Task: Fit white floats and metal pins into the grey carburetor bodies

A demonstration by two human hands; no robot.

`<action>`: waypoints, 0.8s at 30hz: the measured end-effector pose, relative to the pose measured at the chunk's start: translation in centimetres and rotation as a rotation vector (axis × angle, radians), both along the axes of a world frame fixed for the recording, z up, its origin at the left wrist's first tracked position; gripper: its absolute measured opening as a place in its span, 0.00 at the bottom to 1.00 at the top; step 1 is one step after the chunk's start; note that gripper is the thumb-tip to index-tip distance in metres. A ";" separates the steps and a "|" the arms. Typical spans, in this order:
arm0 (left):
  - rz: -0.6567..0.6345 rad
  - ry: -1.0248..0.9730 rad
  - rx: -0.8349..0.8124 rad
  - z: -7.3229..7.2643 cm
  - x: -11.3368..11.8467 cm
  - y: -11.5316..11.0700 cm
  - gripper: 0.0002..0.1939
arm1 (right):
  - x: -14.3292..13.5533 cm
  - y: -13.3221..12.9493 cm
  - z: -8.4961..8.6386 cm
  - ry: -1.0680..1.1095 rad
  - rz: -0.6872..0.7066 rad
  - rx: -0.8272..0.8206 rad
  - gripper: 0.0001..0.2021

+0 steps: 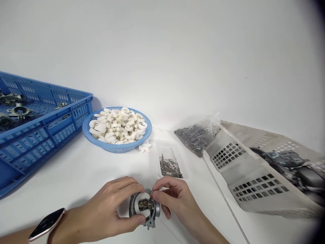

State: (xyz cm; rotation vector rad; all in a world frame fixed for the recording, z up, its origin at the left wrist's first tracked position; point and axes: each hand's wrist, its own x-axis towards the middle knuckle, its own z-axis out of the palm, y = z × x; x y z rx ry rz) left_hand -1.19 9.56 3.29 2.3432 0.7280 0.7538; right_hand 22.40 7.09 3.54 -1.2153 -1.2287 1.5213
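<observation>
My left hand (106, 206) is wrapped round a small metal carburetor body (157, 210), thumb at the near side and fingers at the far side. Set in its open face is a white C-shaped float (138, 205), with brass parts showing in the middle. The thumb and forefinger of my right hand (175, 198) are pinched together at the carburetor's right edge. Whatever lies between those fingertips is too small to make out. Just beyond that hand, a shallow clear tray (186, 162) contains a pile of thin metal pins (169, 167).
A blue basket (116, 148) heaped with white floats (119, 125) stands behind the hands. At left is a blue crate (61, 130) of carburetor bodies. A bag of metal parts (194, 135), a thin rod (223, 195) and a grey crate (243, 169) of dark parts lie right.
</observation>
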 end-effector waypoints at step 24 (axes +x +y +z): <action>-0.024 0.088 0.102 -0.2 -0.4 0.3 0.12 | 0.8 -0.3 1.8 -0.180 0.155 0.044 0.19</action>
